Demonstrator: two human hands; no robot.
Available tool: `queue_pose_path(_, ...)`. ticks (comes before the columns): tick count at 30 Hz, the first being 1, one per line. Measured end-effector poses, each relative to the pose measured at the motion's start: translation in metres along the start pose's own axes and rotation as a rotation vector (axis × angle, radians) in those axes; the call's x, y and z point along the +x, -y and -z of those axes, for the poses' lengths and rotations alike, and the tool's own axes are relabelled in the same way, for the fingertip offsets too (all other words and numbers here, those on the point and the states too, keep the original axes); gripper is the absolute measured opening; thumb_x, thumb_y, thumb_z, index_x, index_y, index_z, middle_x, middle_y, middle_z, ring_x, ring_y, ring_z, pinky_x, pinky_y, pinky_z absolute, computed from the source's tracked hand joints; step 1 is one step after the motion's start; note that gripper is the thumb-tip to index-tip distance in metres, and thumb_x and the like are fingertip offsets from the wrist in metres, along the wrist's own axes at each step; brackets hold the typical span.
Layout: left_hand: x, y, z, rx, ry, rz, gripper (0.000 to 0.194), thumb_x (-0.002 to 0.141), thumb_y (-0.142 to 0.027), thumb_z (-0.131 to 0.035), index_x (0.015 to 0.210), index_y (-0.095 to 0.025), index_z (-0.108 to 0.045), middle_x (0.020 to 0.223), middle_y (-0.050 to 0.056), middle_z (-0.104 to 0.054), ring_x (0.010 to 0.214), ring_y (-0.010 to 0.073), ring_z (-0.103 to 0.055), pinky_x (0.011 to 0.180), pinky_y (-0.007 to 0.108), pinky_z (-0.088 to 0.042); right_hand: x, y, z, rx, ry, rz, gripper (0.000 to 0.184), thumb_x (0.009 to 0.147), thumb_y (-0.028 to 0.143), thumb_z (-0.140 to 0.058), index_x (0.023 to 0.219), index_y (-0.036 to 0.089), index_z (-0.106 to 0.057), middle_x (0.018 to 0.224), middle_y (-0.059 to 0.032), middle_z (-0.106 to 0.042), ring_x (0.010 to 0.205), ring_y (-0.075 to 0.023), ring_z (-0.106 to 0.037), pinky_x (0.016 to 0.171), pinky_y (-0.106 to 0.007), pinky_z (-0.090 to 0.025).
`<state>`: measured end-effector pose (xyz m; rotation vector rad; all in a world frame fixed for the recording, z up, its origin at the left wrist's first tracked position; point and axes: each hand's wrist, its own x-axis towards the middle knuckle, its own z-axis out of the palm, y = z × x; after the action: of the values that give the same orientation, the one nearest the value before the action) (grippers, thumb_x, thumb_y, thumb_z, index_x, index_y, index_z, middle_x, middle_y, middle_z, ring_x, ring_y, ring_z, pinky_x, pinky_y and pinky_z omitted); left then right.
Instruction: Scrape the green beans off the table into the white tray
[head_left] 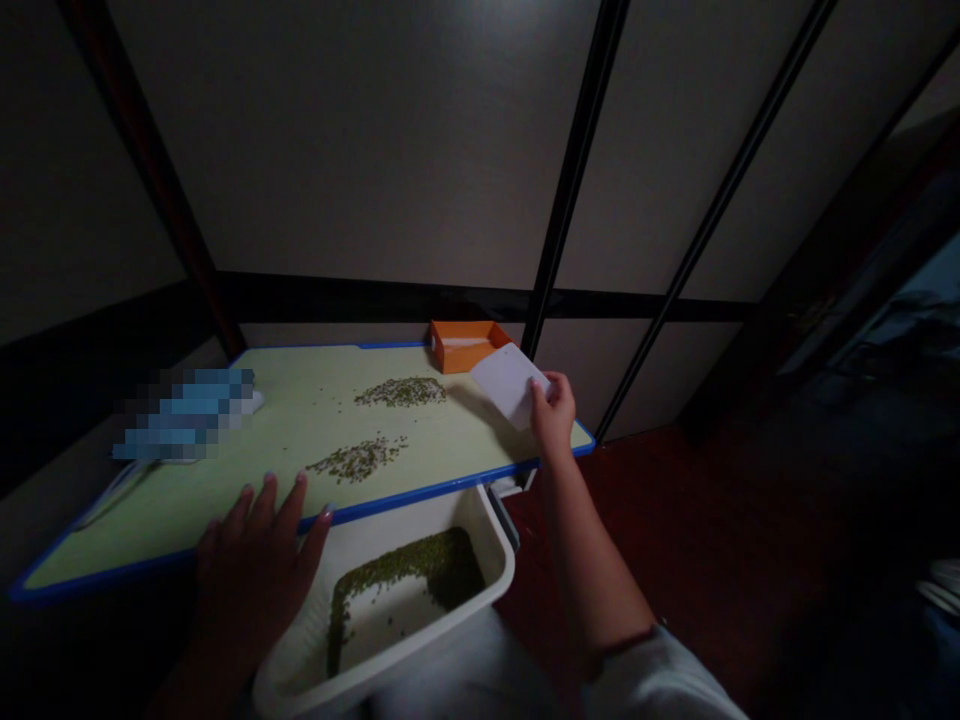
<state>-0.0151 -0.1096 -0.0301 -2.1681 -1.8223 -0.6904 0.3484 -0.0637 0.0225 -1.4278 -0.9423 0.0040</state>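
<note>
My right hand (553, 410) grips a flat white card (510, 382) by its near right corner, holding it tilted above the right part of the table (285, 405). Fingers spread, my left hand (259, 540) rests at the table's blue front edge and holds nothing. Two loose piles of small green grains lie on the tabletop, a farther pile (405, 392) and a nearer pile (360, 458). Below the edge, beside my left hand, stands a white plastic bin (495, 570) with more green grains (450, 565) along its far and left sides.
Behind the card, an orange open box (456, 352) sits at the table's back edge. A pixelated bluish item (191, 410) with a white cable (112, 490) lies on the left. Panelled wall (375, 150) rises behind the table. Dark red floor (637, 500) shows at right.
</note>
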Motion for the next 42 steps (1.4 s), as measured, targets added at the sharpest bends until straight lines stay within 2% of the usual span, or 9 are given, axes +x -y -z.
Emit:
queue_pose_path(4, 0.0, 0.0, -0.002, 0.002, 0.0, 0.013, 0.068, 0.097, -0.046, -0.02, 0.139, -0.006, -0.056, 0.15, 0.03, -0.049, 0.144, 0.0461, -0.041, 0.115, 0.066, -0.032, -0.012, 0.004, -0.029, 0.046, 0.229, 0.077, 0.022, 0.086, 0.039, -0.053, 0.098, 0.023, -0.062, 0.086, -0.0028, -0.069, 0.074, -0.0198, -0.061, 0.069, -0.029, -0.047)
queue_pose_path(7, 0.001, 0.001, -0.002, 0.036, 0.007, 0.01, 0.068, 0.097, -0.047, -0.02, 0.14, -0.01, -0.056, 0.15, 0.027, -0.051, 0.143, 0.0446, -0.044, 0.115, 0.065, -0.034, -0.013, 0.01, -0.052, 0.04, 0.353, 0.121, 0.014, 0.085, 0.031, -0.057, 0.095, 0.025, -0.064, 0.088, -0.0027, -0.07, 0.079, -0.0213, -0.063, 0.074, -0.03, -0.048)
queue_pose_path(12, 0.0, 0.002, -0.001, 0.037, 0.023, 0.002, 0.069, 0.097, -0.046, -0.018, 0.139, -0.006, -0.056, 0.15, 0.029, -0.05, 0.143, 0.0463, -0.043, 0.113, 0.065, -0.035, -0.008, 0.015, -0.079, 0.025, 0.49, 0.155, 0.014, 0.083, 0.024, -0.061, 0.096, 0.027, -0.066, 0.084, -0.0023, -0.07, 0.078, -0.0225, -0.062, 0.077, -0.033, -0.048)
queue_pose_path(16, 0.0, 0.0, 0.0, 0.023, 0.024, 0.007, 0.07, 0.097, -0.046, -0.019, 0.139, -0.005, -0.056, 0.15, 0.03, -0.049, 0.143, 0.0474, -0.042, 0.113, 0.066, -0.034, -0.007, 0.016, -0.088, 0.054, 0.574, 0.186, 0.013, 0.085, 0.026, -0.059, 0.096, 0.025, -0.066, 0.086, -0.002, -0.069, 0.08, -0.0217, -0.061, 0.078, -0.033, -0.048)
queue_pose_path(24, 0.0, -0.001, 0.0, 0.01, 0.025, 0.018, 0.067, 0.096, -0.046, -0.022, 0.14, -0.007, -0.056, 0.151, 0.029, -0.049, 0.143, 0.0452, -0.043, 0.114, 0.065, -0.034, -0.012, 0.023, -0.083, 0.171, 0.74, 0.243, 0.014, 0.082, 0.03, -0.064, 0.093, 0.022, -0.066, 0.087, -0.0014, -0.068, 0.081, -0.0198, -0.06, 0.078, -0.03, -0.048)
queue_pose_path(33, -0.002, -0.003, 0.002, -0.01, 0.024, 0.03, 0.067, 0.096, -0.046, -0.022, 0.14, -0.008, -0.055, 0.152, 0.028, -0.048, 0.145, 0.0441, -0.04, 0.116, 0.064, -0.031, -0.019, 0.03, -0.063, 0.253, 0.821, 0.256, 0.019, 0.081, 0.036, -0.063, 0.092, 0.021, -0.068, 0.092, -0.0015, -0.071, 0.083, -0.0184, -0.062, 0.079, -0.029, -0.05)
queue_pose_path(37, -0.002, -0.002, 0.002, -0.019, 0.031, 0.041, 0.066, 0.095, -0.047, -0.025, 0.141, -0.011, -0.054, 0.152, 0.025, -0.049, 0.145, 0.0426, -0.04, 0.115, 0.064, -0.032, -0.021, 0.032, -0.051, 0.241, 0.798, 0.242, 0.021, 0.081, 0.037, -0.063, 0.093, 0.021, -0.068, 0.092, -0.0018, -0.073, 0.082, -0.0189, -0.063, 0.076, -0.029, -0.05)
queue_pose_path(42, -0.002, -0.002, 0.002, -0.03, 0.05, 0.037, 0.067, 0.095, -0.046, -0.025, 0.142, -0.007, -0.054, 0.154, 0.028, -0.046, 0.145, 0.0449, -0.039, 0.116, 0.065, -0.03, -0.026, 0.034, -0.031, 0.193, 0.656, 0.195, 0.025, 0.081, 0.041, -0.06, 0.095, 0.021, -0.068, 0.091, -0.003, -0.072, 0.077, -0.0196, -0.061, 0.073, -0.03, -0.047)
